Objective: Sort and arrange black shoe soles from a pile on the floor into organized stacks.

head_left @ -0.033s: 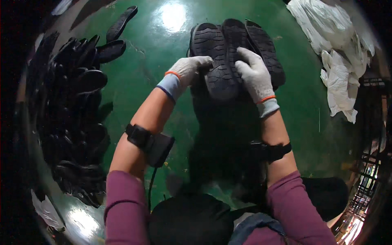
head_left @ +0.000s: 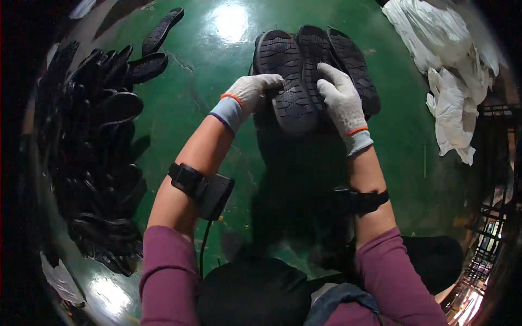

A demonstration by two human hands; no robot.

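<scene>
Three black shoe soles with ridged treads lie side by side ahead of me: a left sole [head_left: 293, 106], a middle sole [head_left: 314, 49] and a right sole [head_left: 356, 62]. Their treads face up, and the left one overlaps the middle one. My left hand [head_left: 251, 91], in a white knit glove, is closed on the left sole's outer edge, thumb on the tread; its other fingers are hidden underneath. Over the middle and right soles is my gloved right hand [head_left: 343, 100], thumb and forefinger apart with nothing visible between them.
A large heap of black soles [head_left: 89, 163] spreads along the left, with a loose sole [head_left: 162, 31] beyond it. Crumpled white plastic bags [head_left: 450, 108] lie at right on the green floor [head_left: 206, 70]. A dark grating [head_left: 492, 217] stands at the right edge.
My right hand has shifted very slightly to the right over the soles. My left hand keeps its hold on the left sole.
</scene>
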